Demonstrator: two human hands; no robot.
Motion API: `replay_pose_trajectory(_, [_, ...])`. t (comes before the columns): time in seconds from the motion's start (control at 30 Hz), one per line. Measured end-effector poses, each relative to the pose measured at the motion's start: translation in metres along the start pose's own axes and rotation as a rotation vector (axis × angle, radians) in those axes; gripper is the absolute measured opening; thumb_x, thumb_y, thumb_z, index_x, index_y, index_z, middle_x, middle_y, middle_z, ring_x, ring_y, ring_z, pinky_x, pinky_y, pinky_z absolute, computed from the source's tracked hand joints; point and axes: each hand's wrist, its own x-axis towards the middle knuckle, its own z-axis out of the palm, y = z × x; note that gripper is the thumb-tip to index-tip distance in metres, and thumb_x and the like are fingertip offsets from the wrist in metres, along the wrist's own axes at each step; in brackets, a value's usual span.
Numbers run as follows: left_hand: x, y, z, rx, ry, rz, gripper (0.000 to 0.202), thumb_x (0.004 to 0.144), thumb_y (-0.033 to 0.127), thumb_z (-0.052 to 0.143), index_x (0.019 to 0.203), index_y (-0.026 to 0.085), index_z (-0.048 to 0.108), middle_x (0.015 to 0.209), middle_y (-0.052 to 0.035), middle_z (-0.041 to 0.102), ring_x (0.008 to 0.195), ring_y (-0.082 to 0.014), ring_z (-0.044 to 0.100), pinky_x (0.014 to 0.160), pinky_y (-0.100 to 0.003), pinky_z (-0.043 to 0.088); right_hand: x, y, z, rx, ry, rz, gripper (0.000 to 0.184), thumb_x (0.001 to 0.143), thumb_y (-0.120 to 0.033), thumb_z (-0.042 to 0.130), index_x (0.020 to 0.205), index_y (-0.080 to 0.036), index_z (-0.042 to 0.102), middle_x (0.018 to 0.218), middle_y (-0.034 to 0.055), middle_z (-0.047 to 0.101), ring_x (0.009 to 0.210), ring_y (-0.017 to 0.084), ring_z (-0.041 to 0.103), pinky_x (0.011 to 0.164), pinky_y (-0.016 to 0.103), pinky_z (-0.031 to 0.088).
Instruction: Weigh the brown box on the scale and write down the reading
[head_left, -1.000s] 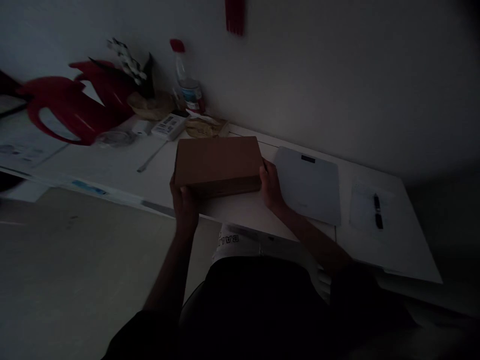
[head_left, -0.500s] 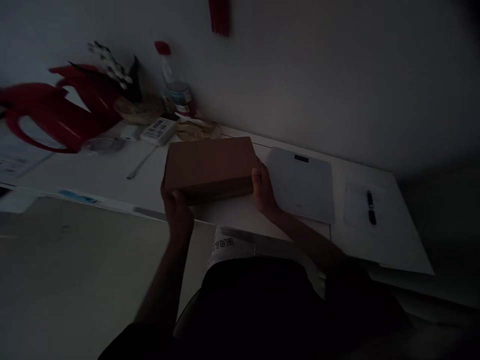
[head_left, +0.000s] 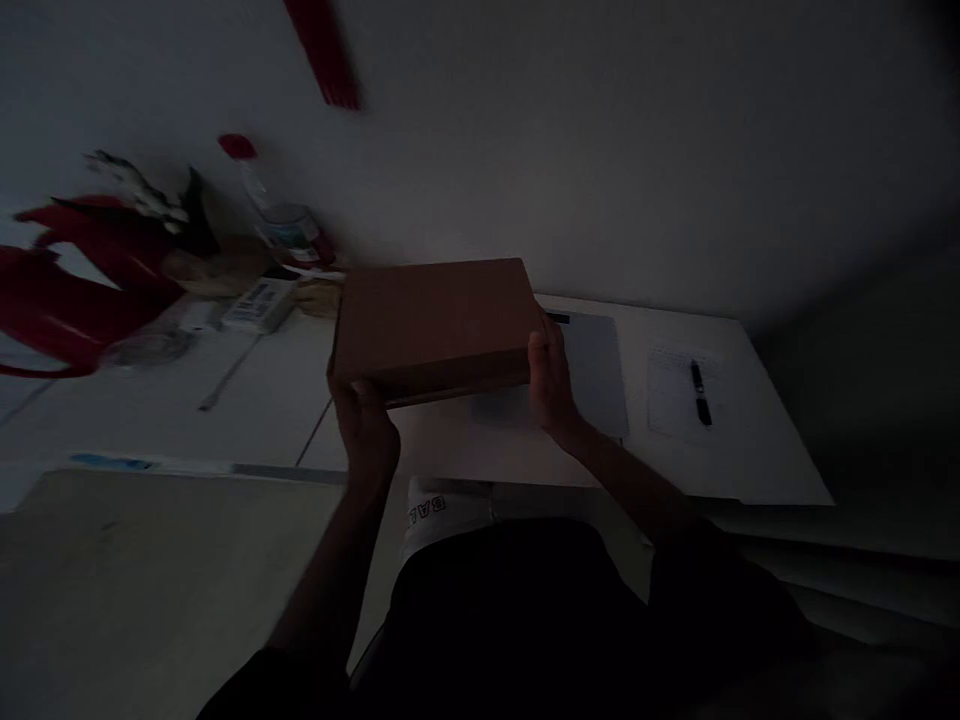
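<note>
Right now I see both hands gripping a brown cardboard box [head_left: 435,325] at its two short ends. My left hand [head_left: 365,425] is wrapped around the near left corner, fingers curled under the box and thumb against its side. My right hand [head_left: 551,385] clamps the right end, fingers pressed flat on that face. The box looks lifted off the white table [head_left: 465,455], tilted slightly with its far edge higher, and a faint shadow lies on the tabletop beneath it. The room is very dim, so fine detail is lost.

Just to the right of the box, partly hidden behind it and my right hand, a flat grey scale [head_left: 596,365] lies on the table with a small dark display near its far edge. Further right is a sheet of paper [head_left: 682,395] with a black pen [head_left: 699,392] on it.

On the far left of the table there is clutter, blurred: a clear bottle [head_left: 274,210] with a red cap standing against the wall, a small white device [head_left: 259,305] with a label, a thin rod-like thing [head_left: 229,372] lying flat, and big red curved shapes [head_left: 71,295] at the left edge. I cannot tell what those are. A red item [head_left: 324,50] hangs on the wall above.
</note>
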Motion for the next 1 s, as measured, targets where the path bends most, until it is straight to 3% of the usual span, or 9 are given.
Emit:
replay_pose_trajectory(0.1, [-0.004,0.014,0.025,-0.006,-0.056,0.009,0.077,0.1,0.067,0.033,0.144,0.005,0.042,0.145,-0.0231,0.044,0.137,-0.0279,0.042,0.116,-0.039,0.033,-0.003,0.004,-0.028,-0.059,0.072,-0.003,0.066,0.105,-0.067,0.017,0.153,-0.024,0.034,0.141,0.0134,0.043,0.134,0.024,0.043,0.115,0.041,0.038])
replay_pose_trajectory(0.27, [-0.014,0.016,0.064,-0.077,-0.178,0.022,0.07,0.1,0.067,0.035,0.144,0.014,0.043,0.145,-0.0181,0.045,0.138,-0.0263,0.042,0.116,-0.039,0.033,-0.013,0.017,-0.067,-0.11,0.173,0.04,0.065,0.106,-0.065,0.018,0.152,-0.024,0.036,0.14,0.0134,0.044,0.132,0.024,0.044,0.113,0.041,0.04])
replay_pose_trajectory(0.5, [-0.034,0.017,0.102,-0.057,-0.297,0.021,0.067,0.101,0.065,0.033,0.142,0.013,0.045,0.141,-0.0183,0.048,0.134,-0.0246,0.046,0.114,-0.037,0.035,-0.034,0.033,-0.102,-0.058,0.279,0.129,0.062,0.105,-0.064,0.025,0.149,-0.023,0.04,0.14,0.0132,0.045,0.132,0.025,0.044,0.113,0.043,0.039])
replay_pose_trajectory(0.7, [-0.046,0.008,0.113,-0.034,-0.312,0.005,0.065,0.099,0.065,0.035,0.138,0.014,0.046,0.137,-0.0185,0.05,0.131,-0.0262,0.047,0.113,-0.04,0.037,-0.044,0.045,-0.11,-0.067,0.334,0.129,0.064,0.104,-0.066,0.027,0.145,-0.021,0.046,0.137,0.0143,0.048,0.135,0.025,0.042,0.118,0.045,0.033])
replay_pose_trajectory(1.0, [-0.047,0.004,0.113,-0.036,-0.342,-0.007,0.069,0.1,0.066,0.033,0.139,0.01,0.043,0.139,-0.0214,0.048,0.134,-0.0258,0.045,0.115,-0.04,0.034,-0.049,0.05,-0.109,-0.1,0.294,0.153,0.061,0.105,-0.062,0.024,0.148,-0.022,0.042,0.142,0.0136,0.044,0.138,0.024,0.039,0.118,0.043,0.034])
